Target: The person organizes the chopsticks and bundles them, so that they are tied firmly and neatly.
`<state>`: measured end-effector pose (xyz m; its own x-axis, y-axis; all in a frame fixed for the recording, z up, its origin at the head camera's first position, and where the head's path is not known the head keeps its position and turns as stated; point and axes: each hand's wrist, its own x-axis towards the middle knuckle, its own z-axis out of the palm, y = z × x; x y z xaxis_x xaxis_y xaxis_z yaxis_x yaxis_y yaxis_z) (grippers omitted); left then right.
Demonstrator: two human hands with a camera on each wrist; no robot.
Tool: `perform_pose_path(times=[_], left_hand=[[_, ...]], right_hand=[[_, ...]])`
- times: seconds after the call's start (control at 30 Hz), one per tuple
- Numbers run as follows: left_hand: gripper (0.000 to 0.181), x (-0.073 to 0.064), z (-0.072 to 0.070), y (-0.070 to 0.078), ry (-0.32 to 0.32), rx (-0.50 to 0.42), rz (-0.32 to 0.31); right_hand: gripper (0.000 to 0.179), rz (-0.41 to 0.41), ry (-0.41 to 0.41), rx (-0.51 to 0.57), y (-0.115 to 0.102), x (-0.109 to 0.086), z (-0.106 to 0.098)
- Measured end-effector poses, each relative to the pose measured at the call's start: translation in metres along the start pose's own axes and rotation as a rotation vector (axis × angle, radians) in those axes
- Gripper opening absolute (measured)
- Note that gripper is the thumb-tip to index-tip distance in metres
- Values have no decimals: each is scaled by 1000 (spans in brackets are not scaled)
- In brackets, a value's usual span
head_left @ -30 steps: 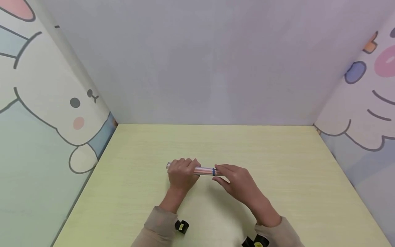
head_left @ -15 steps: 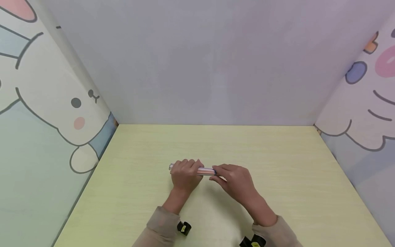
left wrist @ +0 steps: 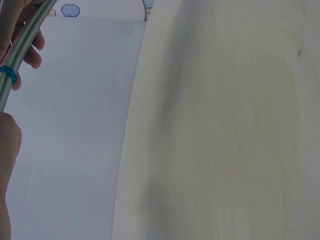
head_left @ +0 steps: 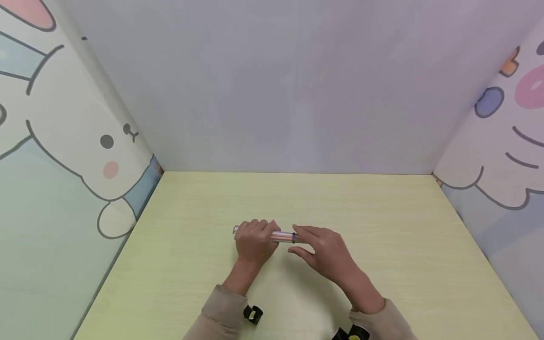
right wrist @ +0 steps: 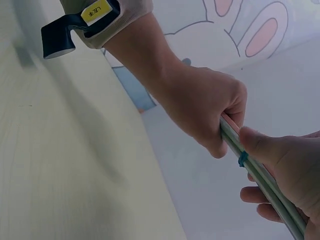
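Note:
A bundle of slim pink, green and whitish rods (head_left: 281,236) is held level above the table. A thin blue band (right wrist: 243,159) wraps round it; whether the rods are straws or sticks I cannot tell. My left hand (head_left: 255,241) grips the bundle in a fist, and its left end pokes out past the fingers. My right hand (head_left: 325,248) is loosely around the other end beside the band. In the head view its thumb stands a little off the bundle; in the right wrist view the fingers (right wrist: 254,195) curl behind the rods. The right palm hides the bundle's far end.
Beneath the hands is a pale yellow wood-grain table (head_left: 204,198). A plain grey wall (head_left: 297,94) rises at its back edge. Side walls with cartoon animals (head_left: 80,141) flank it. Black wrist-camera mounts (head_left: 253,314) hang at both cuffs.
Both hands and the bundle have shifted slightly since a second ago, the left hand a little to the right. The right thumb has moved away from the rods, and the blue band shows more clearly.

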<state>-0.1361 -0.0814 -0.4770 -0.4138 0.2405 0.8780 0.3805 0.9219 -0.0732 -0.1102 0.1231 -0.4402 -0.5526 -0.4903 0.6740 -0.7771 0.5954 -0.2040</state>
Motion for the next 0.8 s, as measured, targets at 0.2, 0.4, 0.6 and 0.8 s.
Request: perform_pose_path(times=[0.2,0.4,0.6,0.8], left_hand=[[24,-1,1,1,-5,-6,-6],[24,-2,2,3,-4,-8,-9],[23,-4,4,4,1,-9,-1],[19,-4,4,-1,-8,-5,-3]], right_hand=[[35,-38,3,11,1,1,2],[36,-34,-1,-16,1,1,8],[41,7,-45,-27,-1,1,9],[47,39,-36,-28,3,-1,3]])
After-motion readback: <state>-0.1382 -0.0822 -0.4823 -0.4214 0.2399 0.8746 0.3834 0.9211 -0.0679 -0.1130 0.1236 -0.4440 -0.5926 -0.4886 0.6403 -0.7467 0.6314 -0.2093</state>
